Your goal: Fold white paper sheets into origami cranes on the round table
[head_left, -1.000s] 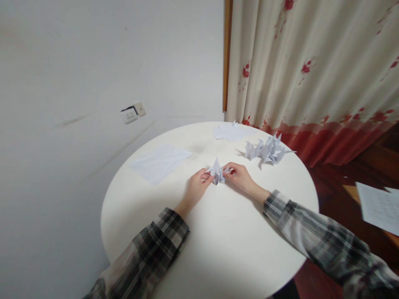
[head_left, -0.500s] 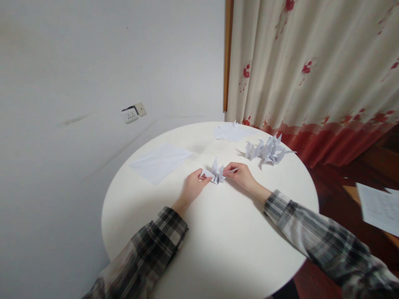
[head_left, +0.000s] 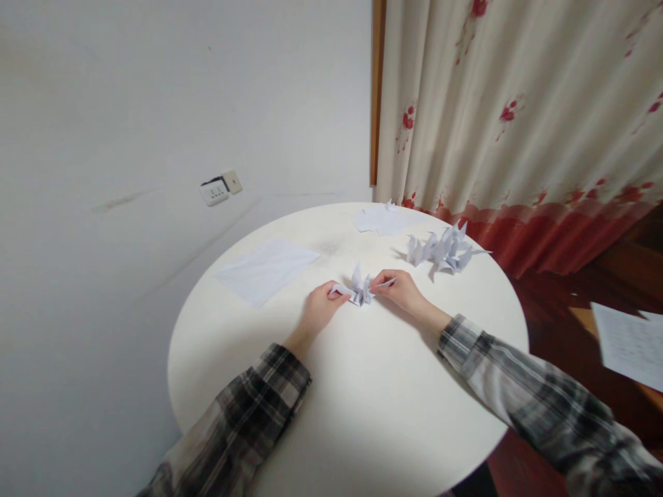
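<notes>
A white folded paper crane (head_left: 357, 279) is between my two hands, over the middle of the round white table (head_left: 352, 400). My left hand (head_left: 322, 305) pinches the crane's left wing between thumb and fingers. On the other side, my right hand (head_left: 398, 288) pinches its right wing, whose tip sticks out past the fingers. The crane's pointed parts stand up in the middle, and its underside is at or close to the tabletop. Both forearms wear plaid sleeves.
Several finished paper cranes (head_left: 446, 250) stand clustered at the back right of the table. Paper sheets (head_left: 382, 221) lie at the far edge with a small folded piece (head_left: 390, 205). A creased sheet (head_left: 269, 268) lies at the left. Written paper (head_left: 629, 345) rests on a wooden surface at right.
My left fingers have shifted very slightly on the left wing, which shows a little flatter. My right hand has barely moved, and the other papers are where they were.
</notes>
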Demonstrator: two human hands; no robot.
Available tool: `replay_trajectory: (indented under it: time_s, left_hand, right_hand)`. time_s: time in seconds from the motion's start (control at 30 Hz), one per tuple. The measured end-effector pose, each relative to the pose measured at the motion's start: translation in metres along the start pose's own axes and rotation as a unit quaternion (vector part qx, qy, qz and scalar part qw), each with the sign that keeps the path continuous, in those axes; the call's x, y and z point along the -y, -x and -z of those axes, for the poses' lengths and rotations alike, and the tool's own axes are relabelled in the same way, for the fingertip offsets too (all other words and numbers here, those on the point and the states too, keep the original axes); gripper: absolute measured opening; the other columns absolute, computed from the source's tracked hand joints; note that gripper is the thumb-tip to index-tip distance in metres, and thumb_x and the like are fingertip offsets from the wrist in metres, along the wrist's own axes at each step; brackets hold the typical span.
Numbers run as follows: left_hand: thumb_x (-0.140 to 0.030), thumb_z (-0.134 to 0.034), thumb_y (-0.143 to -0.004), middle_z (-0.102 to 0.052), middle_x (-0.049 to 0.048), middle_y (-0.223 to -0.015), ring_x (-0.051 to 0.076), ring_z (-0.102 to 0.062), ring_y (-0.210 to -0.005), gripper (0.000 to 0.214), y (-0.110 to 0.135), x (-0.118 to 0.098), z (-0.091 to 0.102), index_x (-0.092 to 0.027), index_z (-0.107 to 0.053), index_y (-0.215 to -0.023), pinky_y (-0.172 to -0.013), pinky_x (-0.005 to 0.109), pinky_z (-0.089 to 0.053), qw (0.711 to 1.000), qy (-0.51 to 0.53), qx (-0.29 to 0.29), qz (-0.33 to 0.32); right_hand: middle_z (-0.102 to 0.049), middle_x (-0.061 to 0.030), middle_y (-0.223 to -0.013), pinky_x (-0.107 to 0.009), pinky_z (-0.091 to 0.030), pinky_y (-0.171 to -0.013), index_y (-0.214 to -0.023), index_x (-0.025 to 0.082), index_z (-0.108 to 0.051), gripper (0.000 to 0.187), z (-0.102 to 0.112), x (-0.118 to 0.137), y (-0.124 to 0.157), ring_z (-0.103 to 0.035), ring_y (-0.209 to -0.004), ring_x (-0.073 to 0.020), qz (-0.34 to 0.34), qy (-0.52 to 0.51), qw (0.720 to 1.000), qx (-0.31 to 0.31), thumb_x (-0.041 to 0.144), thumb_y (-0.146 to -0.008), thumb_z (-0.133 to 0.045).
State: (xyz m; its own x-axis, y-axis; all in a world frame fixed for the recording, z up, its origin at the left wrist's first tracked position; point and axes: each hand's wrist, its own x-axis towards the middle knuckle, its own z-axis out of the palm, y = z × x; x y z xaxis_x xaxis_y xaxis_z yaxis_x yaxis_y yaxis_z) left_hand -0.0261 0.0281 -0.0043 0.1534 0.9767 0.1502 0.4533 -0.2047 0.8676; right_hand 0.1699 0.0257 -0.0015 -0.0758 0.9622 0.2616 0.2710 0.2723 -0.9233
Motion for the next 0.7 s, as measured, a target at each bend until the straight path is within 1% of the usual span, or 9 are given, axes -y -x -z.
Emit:
replay_trajectory:
  time_s: [0.17,0.33,0.57,0.63,0.7]
  left_hand:
    - [-0.032,-0.063,-0.061,-0.063,0.001,-0.063,0.015,-0.058,-0.059,0.017,-0.0017,0.0002,-0.0025,-0.016,-0.058,-0.066,-0.055,0.024,-0.042,0.998,0.06,0.014,0.014]
    - [-0.032,-0.062,-0.062,-0.064,0.0018,-0.064,0.016,-0.059,-0.06,0.018,-0.003,0.0035,-0.0024,-0.016,-0.057,-0.066,-0.053,0.024,-0.041,0.998,0.055,0.024,0.033]
    - [-0.033,-0.061,-0.064,-0.063,0.0003,-0.062,0.014,-0.057,-0.057,0.017,-0.0017,0.0018,-0.002,-0.017,-0.056,-0.064,-0.049,0.022,-0.038,0.999,0.031,0.005,0.033]
    - [-0.032,-0.062,-0.064,-0.063,0.0002,-0.062,0.014,-0.057,-0.058,0.016,-0.0016,-0.0002,-0.0018,-0.016,-0.055,-0.064,-0.052,0.022,-0.04,0.999,0.035,-0.005,0.029]
    - [-0.028,-0.062,-0.064,-0.063,0.0008,-0.066,0.014,-0.058,-0.061,0.013,-0.0017,-0.0018,-0.0017,-0.016,-0.057,-0.068,-0.059,0.024,-0.042,0.998,0.056,-0.015,0.022]
  right_hand:
    - [-0.063,-0.0012,-0.058,-0.024,-0.039,-0.055,-0.058,0.014,-0.062,0.015,0.0006,-0.0069,-0.0026,-0.053,-0.053,-0.0112,-0.023,-0.026,0.999,0.007,0.026,-0.056,-0.069]
    - [-0.062,-0.0014,-0.059,-0.024,-0.038,-0.056,-0.059,0.013,-0.062,0.017,0.002,-0.0104,-0.0043,-0.052,-0.053,-0.0112,-0.037,-0.022,0.999,0.011,0.027,-0.054,-0.07]
    - [-0.062,-0.0008,-0.059,-0.023,-0.037,-0.055,-0.06,0.014,-0.062,0.014,0.0,-0.007,-0.0028,-0.051,-0.054,-0.0107,-0.031,-0.03,0.999,0.007,0.025,-0.056,-0.07]
    - [-0.062,-0.0009,-0.06,-0.023,-0.037,-0.056,-0.062,0.014,-0.063,0.014,-0.0012,-0.006,-0.002,-0.051,-0.055,-0.0108,-0.025,-0.017,1.0,0.005,0.026,-0.058,-0.069]
    - [-0.063,-0.001,-0.063,-0.023,-0.038,-0.056,-0.067,0.014,-0.065,0.015,-0.0022,-0.005,-0.0013,-0.051,-0.055,-0.0107,-0.01,-0.001,1.0,0.005,0.028,-0.059,-0.068]
